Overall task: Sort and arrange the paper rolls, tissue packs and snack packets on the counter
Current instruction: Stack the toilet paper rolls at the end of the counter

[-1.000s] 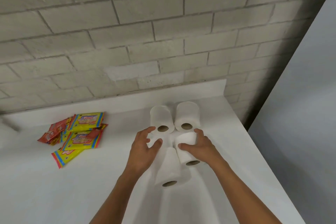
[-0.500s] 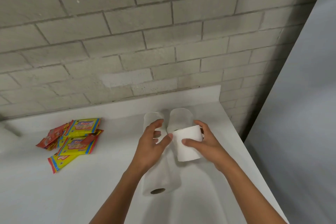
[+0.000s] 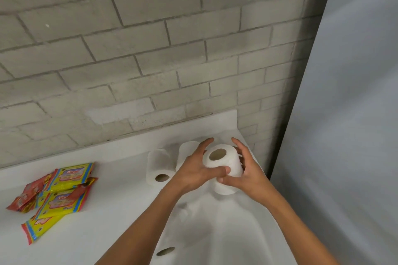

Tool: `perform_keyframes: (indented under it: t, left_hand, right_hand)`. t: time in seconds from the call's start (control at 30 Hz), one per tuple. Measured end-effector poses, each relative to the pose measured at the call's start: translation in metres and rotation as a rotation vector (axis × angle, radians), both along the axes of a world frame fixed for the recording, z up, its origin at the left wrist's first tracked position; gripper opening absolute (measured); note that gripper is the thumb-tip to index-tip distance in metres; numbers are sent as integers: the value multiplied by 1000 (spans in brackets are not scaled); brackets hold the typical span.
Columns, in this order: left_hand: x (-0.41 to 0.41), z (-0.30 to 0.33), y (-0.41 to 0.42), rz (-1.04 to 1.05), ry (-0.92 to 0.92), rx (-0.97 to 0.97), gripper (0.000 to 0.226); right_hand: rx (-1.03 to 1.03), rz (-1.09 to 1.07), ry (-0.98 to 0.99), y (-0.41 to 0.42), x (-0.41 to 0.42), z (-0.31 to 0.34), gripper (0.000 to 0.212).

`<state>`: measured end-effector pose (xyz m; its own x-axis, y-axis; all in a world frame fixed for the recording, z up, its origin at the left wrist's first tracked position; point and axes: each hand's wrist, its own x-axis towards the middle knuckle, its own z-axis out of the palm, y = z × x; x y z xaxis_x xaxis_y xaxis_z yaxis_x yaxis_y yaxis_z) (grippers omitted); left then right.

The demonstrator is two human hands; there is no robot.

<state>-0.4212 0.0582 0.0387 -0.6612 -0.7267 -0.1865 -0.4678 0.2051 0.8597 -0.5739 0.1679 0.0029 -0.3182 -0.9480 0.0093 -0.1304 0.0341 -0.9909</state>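
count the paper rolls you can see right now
5, maybe more hidden: one held upright in both hands, one beneath it, two lying by the wall, one near the forearms.

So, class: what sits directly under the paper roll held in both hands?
Another white roll shows just beneath the held roll, gripped by the left hand and right hand. Whether the two rolls touch is hidden by the fingers.
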Motion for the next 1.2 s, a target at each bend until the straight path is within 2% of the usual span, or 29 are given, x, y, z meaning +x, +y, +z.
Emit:
perform_keyframes:
  t: [0.13, 0.27, 0.37, 0.57, 0.87, 1.07, 1.2]
  left_hand:
    - [-33, 1, -16, 22, -79, -137, 97]
    - [-71, -4, -47, 100, -169, -279, 100]
    - [-100, -15, -71, 139, -181, -298, 103]
    - [-130, -38, -94, 201, -159, -300, 98]
    - [-136, -63, -106, 214, -182, -314, 92]
    - [-132, -60, -112, 161, -217, -335, 102]
    - [-116, -43, -114, 169, -168, -378, 87]
  right_hand:
    - [27, -93, -9, -3, -16, -10, 105]
    - [120, -161, 1, 1, -30, -25, 94]
    - [174, -184, -8, 8, -39, -36, 83]
    - [255, -194, 1, 17, -45, -58, 75]
    - [290, -203, -45, 13, -39, -66, 61]
    - [321, -206, -34, 10, -32, -65, 58]
    - [315, -206, -21, 2, -27, -63, 56]
